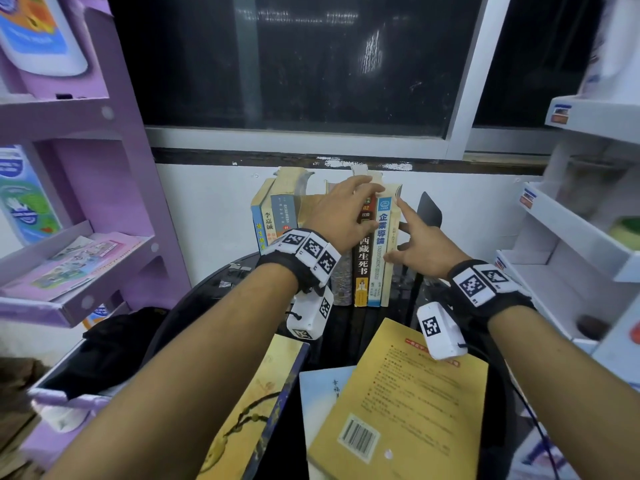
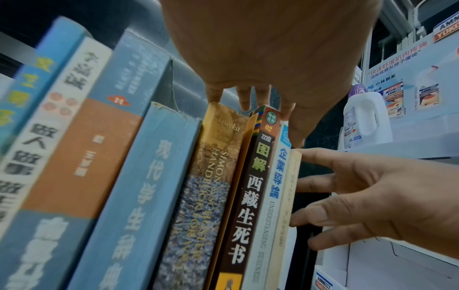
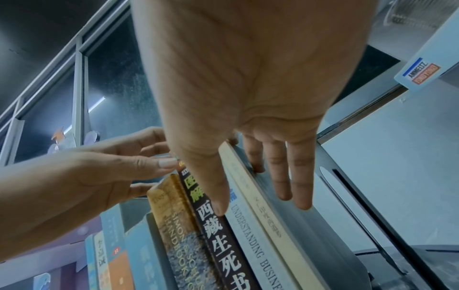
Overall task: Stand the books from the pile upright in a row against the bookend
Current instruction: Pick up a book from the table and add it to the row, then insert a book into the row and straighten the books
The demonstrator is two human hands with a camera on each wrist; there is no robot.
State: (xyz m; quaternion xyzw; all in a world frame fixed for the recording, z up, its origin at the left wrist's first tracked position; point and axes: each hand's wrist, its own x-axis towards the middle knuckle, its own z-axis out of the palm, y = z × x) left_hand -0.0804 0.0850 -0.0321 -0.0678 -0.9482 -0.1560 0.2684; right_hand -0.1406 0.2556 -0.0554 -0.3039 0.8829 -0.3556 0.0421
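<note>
Several books stand upright in a row [image 1: 287, 216] on a black round table [image 1: 346, 337]. My left hand [image 1: 363, 202] lies over the tops of the right-hand books, its thumb across a dark-spined book [image 1: 363, 265]. My right hand [image 1: 401, 230] presses straight fingers flat on the outer cover of the cream book [image 1: 389, 271] at the row's right end, with the thumb on the spines. The black bookend [image 1: 431, 209] stands just right of that hand, apart from the cream book. The pile lies in front: a yellow book [image 1: 408, 410], a pale blue one [image 1: 322, 393] and a gold one [image 1: 256, 410].
A purple display shelf [image 1: 104, 202] stands close on the left and a white one [image 1: 571, 237] close on the right. Behind the row are a white wall and a dark window. A black bag [image 1: 121, 341] lies low on the left.
</note>
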